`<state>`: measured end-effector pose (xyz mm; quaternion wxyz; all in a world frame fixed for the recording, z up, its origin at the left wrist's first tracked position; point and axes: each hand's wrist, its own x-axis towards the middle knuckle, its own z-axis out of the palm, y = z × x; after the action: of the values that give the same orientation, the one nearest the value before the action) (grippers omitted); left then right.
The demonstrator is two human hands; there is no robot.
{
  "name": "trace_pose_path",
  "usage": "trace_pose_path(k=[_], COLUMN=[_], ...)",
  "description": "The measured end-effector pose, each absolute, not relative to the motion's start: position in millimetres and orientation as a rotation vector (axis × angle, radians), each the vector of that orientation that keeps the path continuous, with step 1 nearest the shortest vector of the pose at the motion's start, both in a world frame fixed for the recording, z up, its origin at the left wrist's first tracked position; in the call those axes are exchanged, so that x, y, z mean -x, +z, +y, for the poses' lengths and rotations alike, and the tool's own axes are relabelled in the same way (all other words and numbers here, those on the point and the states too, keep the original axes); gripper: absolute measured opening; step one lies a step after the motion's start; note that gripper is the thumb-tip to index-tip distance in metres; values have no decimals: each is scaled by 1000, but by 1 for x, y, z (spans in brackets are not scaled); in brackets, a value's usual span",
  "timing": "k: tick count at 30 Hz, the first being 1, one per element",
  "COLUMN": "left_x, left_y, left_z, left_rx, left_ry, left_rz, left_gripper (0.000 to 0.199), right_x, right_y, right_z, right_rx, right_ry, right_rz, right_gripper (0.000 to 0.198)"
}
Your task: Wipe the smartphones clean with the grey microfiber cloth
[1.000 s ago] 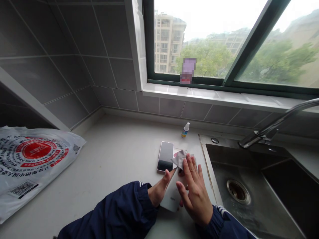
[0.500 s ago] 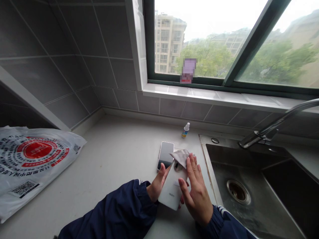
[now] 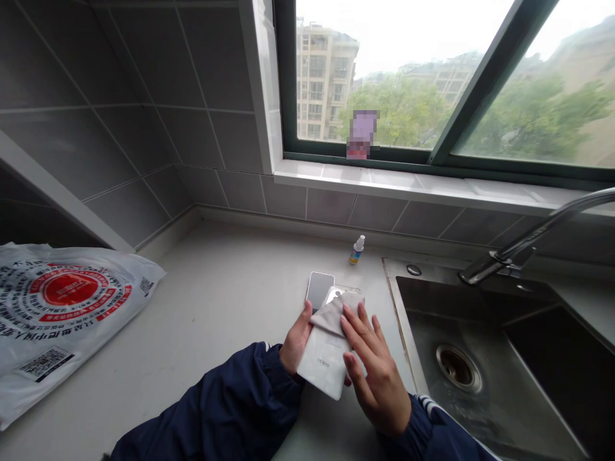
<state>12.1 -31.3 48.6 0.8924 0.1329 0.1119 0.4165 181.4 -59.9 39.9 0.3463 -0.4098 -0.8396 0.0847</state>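
Observation:
A white phone (image 3: 319,371) marked "oppo" lies back side up in my left hand (image 3: 296,339), whose thumb and fingers grip its edges. A grey cloth (image 3: 331,315) covers part of its upper back, by the camera. My right hand (image 3: 375,365) presses this cloth with fingers stretched out flat. Behind them, a second phone (image 3: 321,286) with a dark screen rests on the counter, its lower part hidden by my hand and the held phone. Beside it shows the edge of something clear, mostly hidden. A small white spray bottle (image 3: 356,251) stands farther back.
To my right a steel sink (image 3: 418,333) with a faucet (image 3: 485,266) is set into the white counter (image 3: 230,282). A printed white plastic bag (image 3: 110,339) lies at the left. Behind the counter are a tiled wall and a window (image 3: 398,163) with a sill.
The cloth has slid down and left across the back of the phone under my right hand, now lying over part of the camera area. The phone has shifted slightly left.

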Motion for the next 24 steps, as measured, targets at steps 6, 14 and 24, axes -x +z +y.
trace_pose_path(k=[6,14,24], left_x=[-7,1,-8], left_y=[51,53,62], left_z=[-24,-17,-24], left_rx=[-172,-123,-221], left_ry=[983,998,1006], left_rz=[352,405,271], left_gripper=[74,81,85], right_x=[-179,-171,-170], right_y=[45,48,35], right_z=[-66,-75,-72], right_rx=[910,775,884], right_ry=[248,188,115], right_rz=[-2236,-2359,-2160], right_gripper=[52,53,53])
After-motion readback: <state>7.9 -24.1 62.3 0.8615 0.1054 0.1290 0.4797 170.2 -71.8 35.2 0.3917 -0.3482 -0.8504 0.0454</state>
